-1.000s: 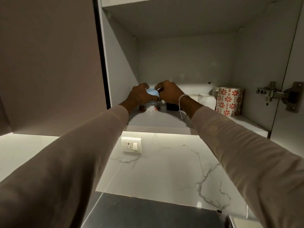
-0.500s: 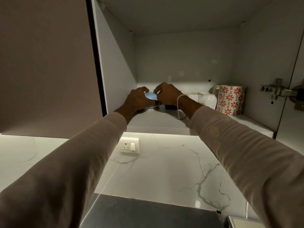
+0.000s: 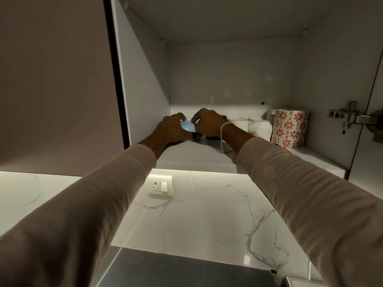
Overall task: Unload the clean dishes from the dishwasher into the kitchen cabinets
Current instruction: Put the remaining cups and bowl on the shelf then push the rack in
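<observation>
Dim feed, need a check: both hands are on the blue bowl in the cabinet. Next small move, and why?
Probably let go and draw back: the blue bowl, gripped by the left hand and right hand, seems to rest on the shelf already.

The bowl is pale blue. The mug is white, patterned with red flowers and rows of red dots. The jar is white. The cabinet is pale grey inside, the door beside it dull taupe. The wall is white marble with grey veins, the socket white, the sleeves beige, the bracelet silver, the counter dark grey
</observation>
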